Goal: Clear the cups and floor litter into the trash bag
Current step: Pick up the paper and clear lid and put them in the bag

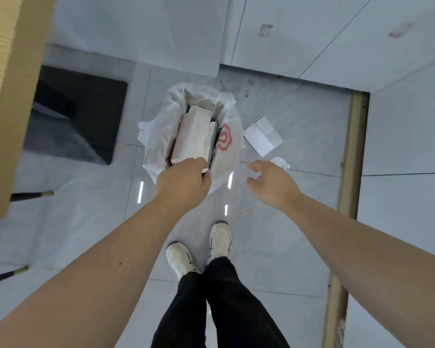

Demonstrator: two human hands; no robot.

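1. The head view looks steeply down. A wooden tabletop fills the upper left and is cut off by the frame edge; a dark chair seat shows partly beneath it, and two dark legs poke out lower down.
2. The white trash bag, printed with a red emblem, stands open on the grey tiled floor. Pale flat cartons stand upright inside and hide its bottom; whether any cups lie in it cannot be told.
3. The left hand is over the near rim of the bag, seen from the back. Its fingers curl downward at the near end of the cartons; whether they grip a carton or the bag's edge is hidden by the hand itself.
4. The right hand hovers just right of the bag with the fingers spread wide and nothing in them.
5. A clear plastic cup lies on the floor just beyond the right fingertips, partly covered by them and hard to make out.
6. A folded white paper lies flat on the floor beside the bag, beyond the cup and apart from both hands.
7. Two white shoes and black trouser legs stand below the hands.
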